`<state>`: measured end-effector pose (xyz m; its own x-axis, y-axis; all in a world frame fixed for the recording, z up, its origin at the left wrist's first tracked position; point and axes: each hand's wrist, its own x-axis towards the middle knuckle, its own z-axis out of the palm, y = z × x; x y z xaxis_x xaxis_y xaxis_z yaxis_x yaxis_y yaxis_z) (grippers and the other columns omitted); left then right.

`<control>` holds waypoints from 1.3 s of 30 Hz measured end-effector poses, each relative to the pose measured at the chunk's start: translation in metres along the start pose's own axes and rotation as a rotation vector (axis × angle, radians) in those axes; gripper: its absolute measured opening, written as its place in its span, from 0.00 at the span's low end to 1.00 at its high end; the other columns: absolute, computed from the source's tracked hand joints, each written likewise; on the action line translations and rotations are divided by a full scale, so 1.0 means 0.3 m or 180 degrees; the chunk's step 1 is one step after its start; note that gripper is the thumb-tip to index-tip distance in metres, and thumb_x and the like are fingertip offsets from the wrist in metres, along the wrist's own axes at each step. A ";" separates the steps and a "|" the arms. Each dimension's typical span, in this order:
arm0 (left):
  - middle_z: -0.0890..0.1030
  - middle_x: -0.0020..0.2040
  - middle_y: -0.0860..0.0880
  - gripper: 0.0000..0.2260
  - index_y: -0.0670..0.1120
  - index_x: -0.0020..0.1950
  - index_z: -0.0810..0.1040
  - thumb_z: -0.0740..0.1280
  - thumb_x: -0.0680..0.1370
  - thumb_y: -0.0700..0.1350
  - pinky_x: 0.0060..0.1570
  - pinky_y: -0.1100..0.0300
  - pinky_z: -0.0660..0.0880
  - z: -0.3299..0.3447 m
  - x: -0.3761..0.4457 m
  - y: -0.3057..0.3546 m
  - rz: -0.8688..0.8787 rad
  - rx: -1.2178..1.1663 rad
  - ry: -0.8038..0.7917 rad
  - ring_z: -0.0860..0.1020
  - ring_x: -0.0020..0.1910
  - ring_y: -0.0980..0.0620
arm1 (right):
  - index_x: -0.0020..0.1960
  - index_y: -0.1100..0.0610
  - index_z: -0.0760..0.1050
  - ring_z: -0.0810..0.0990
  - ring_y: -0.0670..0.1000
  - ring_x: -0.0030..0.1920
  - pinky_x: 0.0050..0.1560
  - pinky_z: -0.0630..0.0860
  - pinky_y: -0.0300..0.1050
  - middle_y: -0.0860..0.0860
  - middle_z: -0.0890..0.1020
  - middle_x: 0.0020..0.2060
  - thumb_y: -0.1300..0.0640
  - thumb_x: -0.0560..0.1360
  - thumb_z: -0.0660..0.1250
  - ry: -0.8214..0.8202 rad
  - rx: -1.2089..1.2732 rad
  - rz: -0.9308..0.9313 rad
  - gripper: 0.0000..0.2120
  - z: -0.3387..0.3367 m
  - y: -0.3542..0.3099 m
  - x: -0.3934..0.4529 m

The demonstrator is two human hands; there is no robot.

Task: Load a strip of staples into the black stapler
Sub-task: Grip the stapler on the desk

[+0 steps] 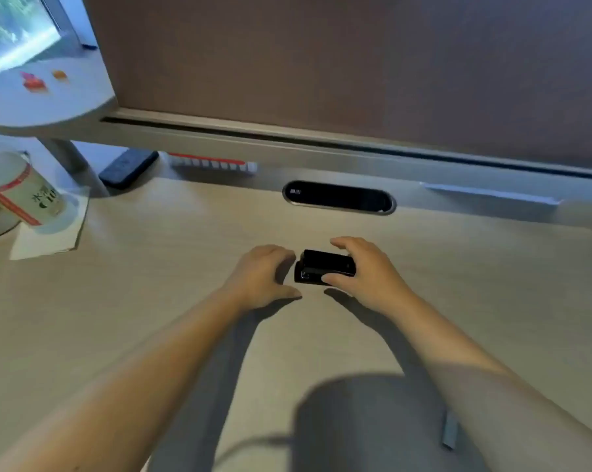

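The small black stapler (323,267) lies on the light wooden desk (151,284), a little beyond the middle. My right hand (366,274) grips it from the right, thumb on its near side and fingers over its far side. My left hand (260,275) rests on the desk at the stapler's left end with fingers curled and nothing in them; I cannot tell whether they touch it. A short grey staple strip (449,430) lies on the desk at the near right, beside my right forearm.
A brown partition (355,63) closes the desk's far side, with an oval cable port (338,198) below it. At the far left stand a white labelled container (15,195) on a paper napkin (49,236), a dark flat object (127,166) and a red-and-white strip (212,162).
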<state>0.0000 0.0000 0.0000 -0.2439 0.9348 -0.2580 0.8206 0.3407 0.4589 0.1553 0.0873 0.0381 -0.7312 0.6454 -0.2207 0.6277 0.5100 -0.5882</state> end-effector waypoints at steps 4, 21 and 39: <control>0.69 0.69 0.44 0.27 0.49 0.64 0.72 0.72 0.67 0.51 0.67 0.56 0.59 0.031 0.043 -0.017 0.0013 -0.0281 0.0367 0.63 0.69 0.46 | 0.62 0.56 0.69 0.70 0.57 0.61 0.63 0.67 0.53 0.56 0.76 0.60 0.55 0.69 0.69 0.0213 0.0229 -0.0003 0.23 0.047 0.002 0.040; 0.73 0.66 0.45 0.19 0.47 0.55 0.79 0.73 0.65 0.47 0.68 0.53 0.58 0.075 0.064 -0.040 0.0029 -0.0632 0.0741 0.65 0.68 0.46 | 0.42 0.49 0.72 0.77 0.52 0.47 0.39 0.76 0.39 0.53 0.76 0.44 0.67 0.69 0.65 0.0360 0.2491 0.0139 0.13 0.045 0.032 0.036; 0.72 0.66 0.43 0.17 0.47 0.57 0.77 0.71 0.68 0.43 0.66 0.52 0.62 0.054 0.020 -0.037 -0.0162 -0.0371 0.0572 0.66 0.67 0.43 | 0.42 0.51 0.69 0.75 0.43 0.41 0.45 0.70 0.37 0.44 0.74 0.38 0.68 0.68 0.67 0.0623 0.1270 0.0030 0.14 -0.167 0.252 -0.135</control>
<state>-0.0021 0.0003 -0.0205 -0.3803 0.9153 -0.1324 0.7420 0.3875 0.5470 0.2457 0.1281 0.0415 -0.6376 0.7640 -0.0986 0.4538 0.2690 -0.8495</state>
